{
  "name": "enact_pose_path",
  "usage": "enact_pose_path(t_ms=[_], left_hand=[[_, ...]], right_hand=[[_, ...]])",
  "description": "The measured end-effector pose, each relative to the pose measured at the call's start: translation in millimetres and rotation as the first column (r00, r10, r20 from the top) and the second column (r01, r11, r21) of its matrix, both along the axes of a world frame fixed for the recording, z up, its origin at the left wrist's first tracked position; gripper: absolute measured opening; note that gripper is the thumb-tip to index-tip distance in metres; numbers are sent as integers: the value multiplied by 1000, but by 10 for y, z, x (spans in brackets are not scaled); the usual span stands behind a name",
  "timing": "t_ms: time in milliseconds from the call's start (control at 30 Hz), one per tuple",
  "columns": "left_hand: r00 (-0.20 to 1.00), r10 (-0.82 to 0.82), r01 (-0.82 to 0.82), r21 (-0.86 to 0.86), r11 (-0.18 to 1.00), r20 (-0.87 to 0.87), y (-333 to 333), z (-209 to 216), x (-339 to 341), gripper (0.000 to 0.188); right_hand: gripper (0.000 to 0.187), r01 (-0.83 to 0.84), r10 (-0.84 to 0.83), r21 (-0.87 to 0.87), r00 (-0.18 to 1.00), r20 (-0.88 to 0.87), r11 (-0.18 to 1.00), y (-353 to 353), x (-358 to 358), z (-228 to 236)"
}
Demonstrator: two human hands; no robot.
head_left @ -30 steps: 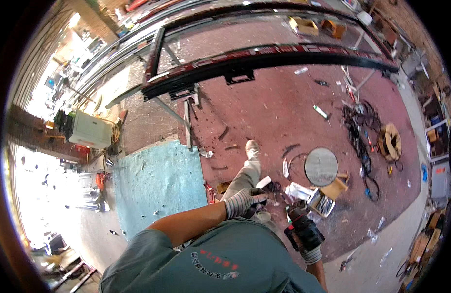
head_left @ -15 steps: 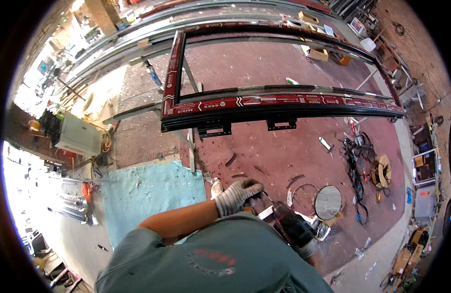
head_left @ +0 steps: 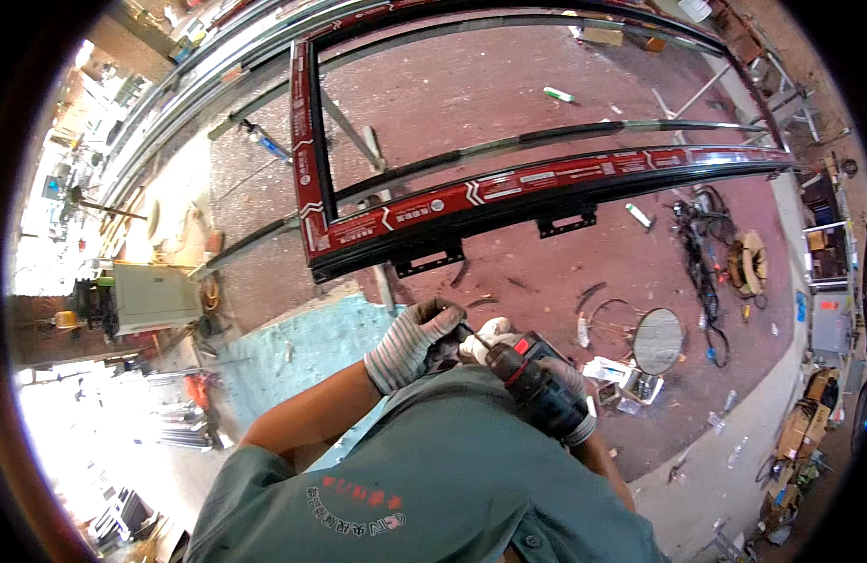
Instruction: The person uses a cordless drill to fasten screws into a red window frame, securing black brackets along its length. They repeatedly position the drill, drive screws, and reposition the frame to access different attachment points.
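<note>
A drill [head_left: 536, 389] is held on the near side of the frame [head_left: 536, 176], apart from it, its handle grasped by the gloved right hand [head_left: 574, 394]. A thin bit [head_left: 478, 340] is pointed from the chuck toward the gloved left hand [head_left: 413, 345], which is also raised short of the frame; its fingers are curled together, but whether anything is pinched between them cannot be told. Along the frame's near and left sides, red strips are printed with white lettering, zigzag marks and round emblems, mostly too small to be read. Two slotted black brackets [head_left: 430, 261] are fixed to the frame's near edge. On the shirt [head_left: 424, 460], nearer the wearer than the frame, a row of red characters is printed beside a curved line of lettering. Inside the frame's outline, a green-and-white tube [head_left: 559, 95] is seen on the floor. To the near right of the frame, black cables [head_left: 698, 258], a brown ring [head_left: 750, 263] and a round grey disc [head_left: 658, 341] are laid out. To its near left, a blue sheet [head_left: 293, 349] is spread, with a pale cabinet [head_left: 156, 296] placed farther left.
</note>
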State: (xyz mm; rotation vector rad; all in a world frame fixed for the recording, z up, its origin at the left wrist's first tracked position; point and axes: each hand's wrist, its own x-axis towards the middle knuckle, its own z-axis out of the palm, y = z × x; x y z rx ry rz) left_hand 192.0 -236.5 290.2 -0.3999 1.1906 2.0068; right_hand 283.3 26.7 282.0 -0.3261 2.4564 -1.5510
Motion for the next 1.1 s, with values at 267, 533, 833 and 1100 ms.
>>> enact_pose_path(t_ms=[267,533,833,1100], left_hand=[[984,120,-102,-135,986,131,-259,-328,-217,41],[999,5,-12,-161,987,-45,-828,-310,-1365,15],[917,-295,79,-604,793,-267,-613,-967,-2697,36],[688,-685,185,-856,483,-238,-480,-1472,-2708,53]], right_hand=[[31,178,-101,-336,967,234,925,-79,-433,-422],[25,202,-198,17,972,-129,979,-323,-217,-1544],[16,556,-573,-169,817,-70,814,-1560,40,-2257],[40,880,-182,-468,449,875,-80,-2158,-372,-2222]])
